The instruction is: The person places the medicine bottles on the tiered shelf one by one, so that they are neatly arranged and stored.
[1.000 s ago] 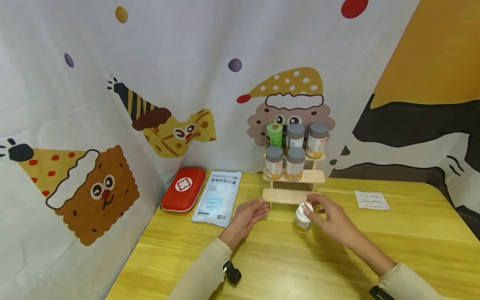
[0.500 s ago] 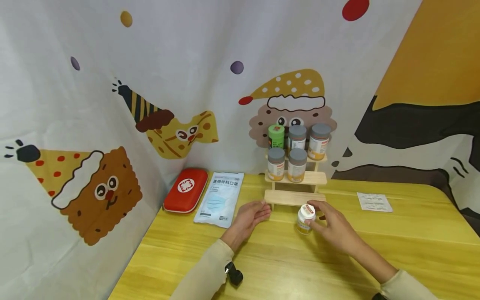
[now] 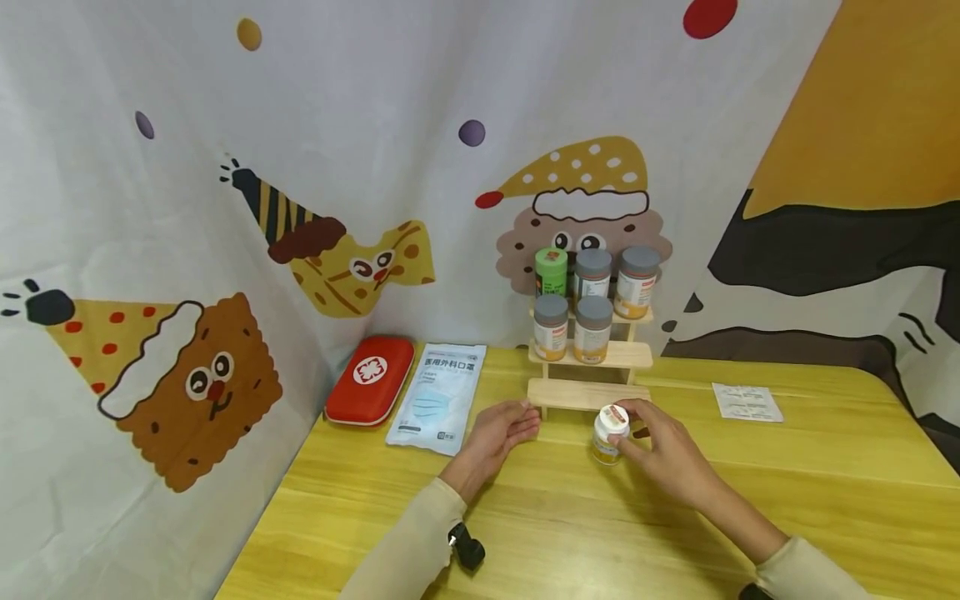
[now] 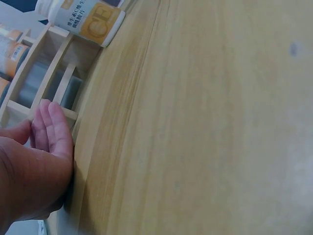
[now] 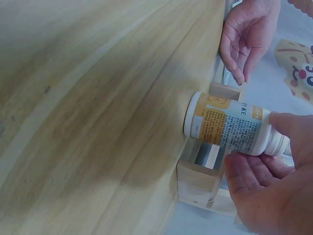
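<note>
My right hand (image 3: 671,454) holds a white pill bottle (image 5: 226,123) near its cap, thumb on one side and fingers on the other. The bottle has an orange and pale blue label and stands upright in front of the stand. My left hand (image 3: 493,442) is at the left end of a small three-step wooden stand (image 3: 588,393), its fingertips right at the lowest step. In the left wrist view the fingers of the left hand (image 4: 41,156) extend together along the stand's leg. Two grey-capped jars (image 3: 592,332) occupy the middle step.
A green bottle (image 3: 551,273) and two grey-capped jars (image 3: 636,285) fill the top step. Left of the stand lie a blue-white mask packet (image 3: 437,396) and a red zip case (image 3: 370,379). A white foil packet (image 3: 746,402) lies on the table (image 3: 547,533) at right. A printed cloth hangs behind.
The right hand's fingers and thumb have shifted from over the bottle's cap to its sides, so the cap top now shows. Bottle and left hand have stayed nearly in place.
</note>
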`<state>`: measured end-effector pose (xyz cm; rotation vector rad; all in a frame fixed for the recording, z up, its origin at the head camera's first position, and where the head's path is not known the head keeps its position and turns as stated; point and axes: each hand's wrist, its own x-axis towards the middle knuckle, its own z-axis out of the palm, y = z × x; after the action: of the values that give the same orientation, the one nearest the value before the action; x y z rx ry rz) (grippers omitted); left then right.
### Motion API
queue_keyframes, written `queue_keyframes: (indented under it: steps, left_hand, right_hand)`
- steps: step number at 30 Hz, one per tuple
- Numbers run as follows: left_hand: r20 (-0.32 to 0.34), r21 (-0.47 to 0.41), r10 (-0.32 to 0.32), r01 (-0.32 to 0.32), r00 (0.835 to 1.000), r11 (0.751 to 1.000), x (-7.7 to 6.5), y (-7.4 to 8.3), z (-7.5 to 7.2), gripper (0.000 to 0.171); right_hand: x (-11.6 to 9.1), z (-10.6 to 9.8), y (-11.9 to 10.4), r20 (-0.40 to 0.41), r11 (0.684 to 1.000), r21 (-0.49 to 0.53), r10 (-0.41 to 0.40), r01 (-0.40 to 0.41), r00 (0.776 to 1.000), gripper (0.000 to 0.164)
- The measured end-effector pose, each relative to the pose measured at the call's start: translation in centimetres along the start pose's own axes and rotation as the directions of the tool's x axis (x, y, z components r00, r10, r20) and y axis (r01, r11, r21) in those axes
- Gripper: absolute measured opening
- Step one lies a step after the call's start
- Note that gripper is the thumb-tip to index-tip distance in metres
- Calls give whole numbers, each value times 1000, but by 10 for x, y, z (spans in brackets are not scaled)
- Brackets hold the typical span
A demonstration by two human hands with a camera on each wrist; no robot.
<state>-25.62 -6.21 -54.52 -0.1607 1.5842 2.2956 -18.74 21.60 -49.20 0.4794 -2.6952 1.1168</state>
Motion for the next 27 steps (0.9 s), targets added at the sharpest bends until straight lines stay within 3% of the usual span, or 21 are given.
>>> queue_keyframes:
  steps: [11,19,27]
  left_hand:
    - [10,-1,3,-3,1000,1000,0,2,1,31]
    - [2,-7,-13,13,1000,1000,0,3,-1,33]
    - [-3,-11,-13,13,1000,1000,-1,1,-1,34]
  right_hand:
    - [4,-7,-5,-65,999,-27,-38,36,997,40]
    - [11,-21,-11,-100,999,-33,-39,35,994,43]
    - [21,-38,-21,-191,998,-49,-44,35,981,41]
